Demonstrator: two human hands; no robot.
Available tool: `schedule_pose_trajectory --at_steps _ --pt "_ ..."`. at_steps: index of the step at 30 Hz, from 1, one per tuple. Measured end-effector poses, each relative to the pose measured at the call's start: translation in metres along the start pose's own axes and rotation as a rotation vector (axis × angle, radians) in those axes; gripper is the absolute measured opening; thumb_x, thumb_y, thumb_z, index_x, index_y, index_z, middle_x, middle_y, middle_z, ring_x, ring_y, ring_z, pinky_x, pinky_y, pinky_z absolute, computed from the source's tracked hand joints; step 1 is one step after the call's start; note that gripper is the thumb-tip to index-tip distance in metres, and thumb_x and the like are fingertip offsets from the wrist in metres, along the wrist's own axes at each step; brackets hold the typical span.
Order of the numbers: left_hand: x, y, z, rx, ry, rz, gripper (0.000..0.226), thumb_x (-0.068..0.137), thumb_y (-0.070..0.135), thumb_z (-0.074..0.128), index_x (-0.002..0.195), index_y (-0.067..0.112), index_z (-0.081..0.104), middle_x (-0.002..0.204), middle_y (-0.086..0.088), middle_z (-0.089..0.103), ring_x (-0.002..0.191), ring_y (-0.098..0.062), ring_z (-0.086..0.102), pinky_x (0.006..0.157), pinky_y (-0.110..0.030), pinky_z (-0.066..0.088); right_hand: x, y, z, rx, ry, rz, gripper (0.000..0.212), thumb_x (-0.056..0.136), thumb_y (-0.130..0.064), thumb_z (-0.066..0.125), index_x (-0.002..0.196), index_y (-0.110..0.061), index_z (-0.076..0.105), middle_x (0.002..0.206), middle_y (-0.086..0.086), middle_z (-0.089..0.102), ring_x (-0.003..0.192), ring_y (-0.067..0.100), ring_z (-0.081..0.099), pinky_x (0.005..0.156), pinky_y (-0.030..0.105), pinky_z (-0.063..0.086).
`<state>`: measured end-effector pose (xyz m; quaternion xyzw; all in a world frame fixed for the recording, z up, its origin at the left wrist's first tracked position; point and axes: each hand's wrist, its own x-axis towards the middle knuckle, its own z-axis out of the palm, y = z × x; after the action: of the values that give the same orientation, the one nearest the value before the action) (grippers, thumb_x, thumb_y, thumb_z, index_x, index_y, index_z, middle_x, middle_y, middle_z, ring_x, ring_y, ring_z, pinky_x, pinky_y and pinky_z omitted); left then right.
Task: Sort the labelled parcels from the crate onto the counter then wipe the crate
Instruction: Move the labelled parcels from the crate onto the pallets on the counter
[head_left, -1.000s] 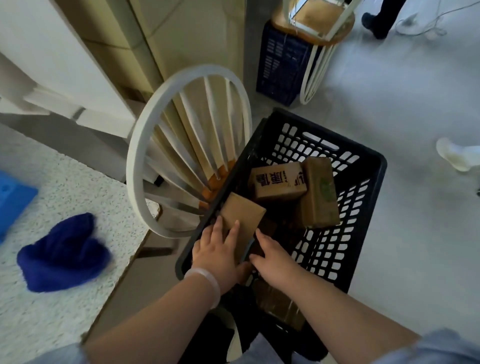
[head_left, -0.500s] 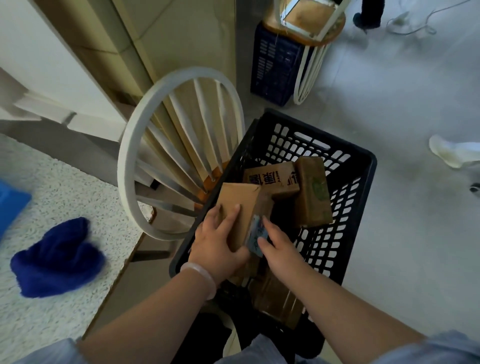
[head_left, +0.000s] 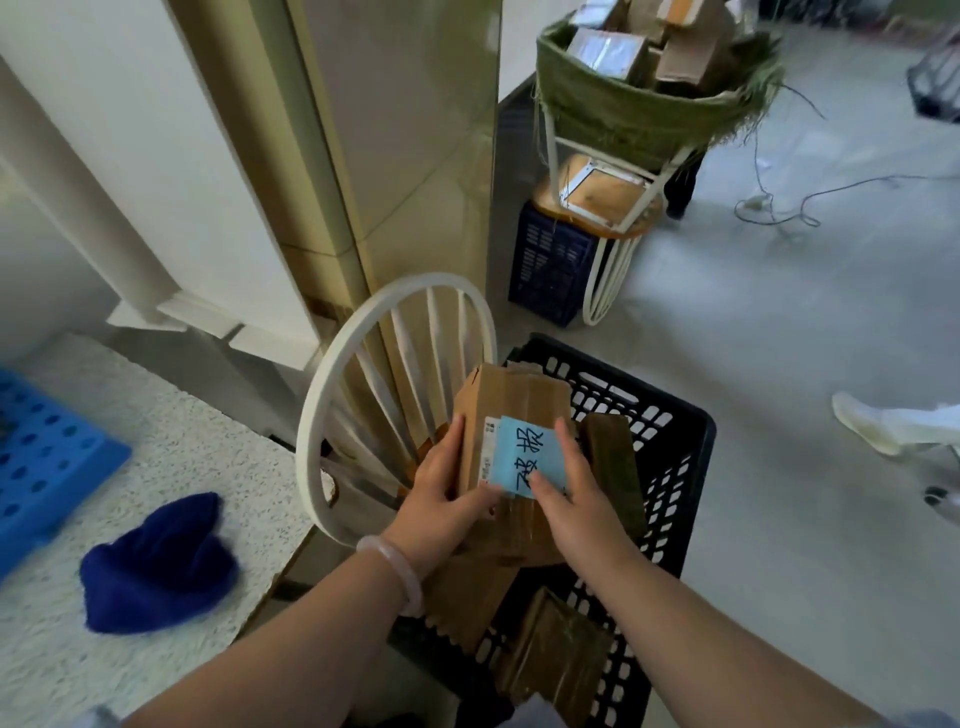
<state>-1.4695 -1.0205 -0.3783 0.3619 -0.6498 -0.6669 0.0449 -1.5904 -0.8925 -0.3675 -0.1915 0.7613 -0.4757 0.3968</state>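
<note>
At the far left a blue perforated tray (head_left: 47, 457) sits on the speckled worktop (head_left: 176, 457), and a crumpled blue cloth (head_left: 156, 566) lies closer to the worktop's near edge, well apart from the hands. Between that edge and the crate stands a white chair back (head_left: 311, 436), its hoop rising just beside the left hand (head_left: 441, 499). That hand grips the left long side of a cardboard parcel (head_left: 511, 405), fingers along the edge and thumb across the near face. The parcel is held above the crate with its long axis pointing almost straight away from the person. Its blue label (head_left: 527, 460), with handwritten marks, is turned up to the camera. The right hand (head_left: 576, 504) clamps the opposite long side, thumb at the label's lower corner, so the 2 hands close on 1 parcel from either flank. Below and to the right is the black crate (head_left: 680, 467), where at least 3 more parcels lie, among them a dark parcel (head_left: 613, 462) just beside the right hand and a lower parcel (head_left: 556, 660) near the person. The worktop lies to the left of both hands, with the left hand nearer to it. A carry there would probably run crosswise to the parcel's length and would need to clear the chair hoop.
</note>
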Motion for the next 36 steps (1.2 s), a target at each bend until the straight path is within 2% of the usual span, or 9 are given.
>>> schedule_pose_trajectory --at_steps 3,9,12,17,20,26,29,31,36 --pt "-0.011 0.015 -0.014 0.002 -0.002 0.037 0.096 0.057 0.064 0.082 0.125 0.083 0.016 0.146 0.006 0.04 0.127 -0.026 0.051 0.097 -0.046 0.052 -0.003 -0.011 0.007 0.038 0.02 -0.05 0.074 0.099 -0.033 0.054 0.151 -0.053 0.005 0.144 -0.007 0.041 0.118 0.007 0.053 0.094 0.032 0.051" --pt "-0.046 0.038 -0.065 -0.213 -0.108 -0.003 0.088 0.076 0.017 0.081 0.137 0.06 0.036 0.12 -0.005 0.067 0.101 -0.025 0.07 0.083 -0.04 0.058 -0.007 -0.043 0.028 0.193 0.036 0.062 0.074 0.094 -0.037 0.063 0.149 -0.049 0.015 0.113 0.003 0.066 0.091 0.018 0.07 0.065 0.032 0.058" --pt "-0.061 0.045 -0.1 -0.152 -0.088 0.017 0.083 0.077 0.02 0.081 0.133 0.064 0.038 0.121 0.001 0.067 0.103 -0.019 0.069 0.091 -0.042 0.056 -0.007 -0.057 0.049 0.302 -0.026 0.112 0.06 0.091 -0.033 0.067 0.142 -0.04 0.038 0.104 0.006 0.073 0.09 0.024 0.073 0.077 0.046 0.06" --pt "-0.09 0.044 -0.16 -0.175 -0.074 0.045 0.086 0.059 0.031 0.084 0.128 0.064 0.046 0.124 0.0 0.067 0.108 -0.028 0.068 0.09 -0.047 0.056 -0.013 -0.087 0.097 0.409 -0.122 0.081 0.057 0.087 -0.029 0.07 0.138 -0.038 0.045 0.093 0.002 0.077 0.085 0.023 0.074 0.07 0.041 0.059" --pt "-0.11 0.039 -0.194 -0.262 0.029 0.086 0.085 0.056 0.029 0.085 0.128 0.056 0.049 0.13 0.004 0.062 0.109 -0.026 0.067 0.091 -0.046 0.055 -0.018 -0.105 0.137 0.393 -0.154 0.066 0.054 0.084 -0.031 0.072 0.133 -0.032 0.05 0.092 0.002 0.077 0.087 0.023 0.074 0.075 0.043 0.059" --pt "-0.158 0.007 -0.24 -0.43 0.527 0.168 0.098 0.052 0.062 0.086 0.135 0.059 0.033 0.154 0.008 0.032 0.136 -0.021 0.041 0.107 -0.05 0.042 -0.024 -0.137 0.225 0.446 -0.094 0.025 0.047 0.086 -0.028 0.074 0.126 -0.028 0.049 0.098 0.007 0.074 0.088 0.024 0.072 0.073 0.041 0.06" --pt "-0.179 -0.013 -0.252 -0.479 0.638 0.141 0.112 0.058 0.051 0.082 0.145 0.06 0.012 0.156 0.013 0.026 0.139 -0.025 0.037 0.109 -0.057 0.037 -0.022 -0.145 0.268 0.486 -0.103 0.038 0.061 0.083 -0.031 0.077 0.134 -0.034 0.044 0.101 0.007 0.073 0.095 0.026 0.07 0.079 0.049 0.06" --pt "-0.187 -0.023 -0.261 -0.532 0.611 0.135 0.126 0.054 0.044 0.087 0.144 0.062 0.002 0.143 0.016 0.042 0.133 -0.025 0.046 0.103 -0.056 0.044 -0.025 -0.149 0.298 0.498 -0.15 0.056 0.063 0.084 -0.03 0.076 0.136 -0.038 0.042 0.103 0.006 0.073 0.096 0.027 0.07 0.078 0.052 0.059" --pt "-0.205 -0.046 -0.305 -0.585 0.707 0.139 0.13 0.063 0.016 0.089 0.144 0.061 -0.002 0.124 0.023 0.054 0.119 -0.023 0.059 0.094 -0.055 0.052 -0.034 -0.154 0.357 0.381 -0.222 0.035 0.071 0.084 -0.025 0.076 0.139 -0.042 0.034 0.105 0.003 0.071 0.095 0.023 0.069 0.083 0.053 0.057"
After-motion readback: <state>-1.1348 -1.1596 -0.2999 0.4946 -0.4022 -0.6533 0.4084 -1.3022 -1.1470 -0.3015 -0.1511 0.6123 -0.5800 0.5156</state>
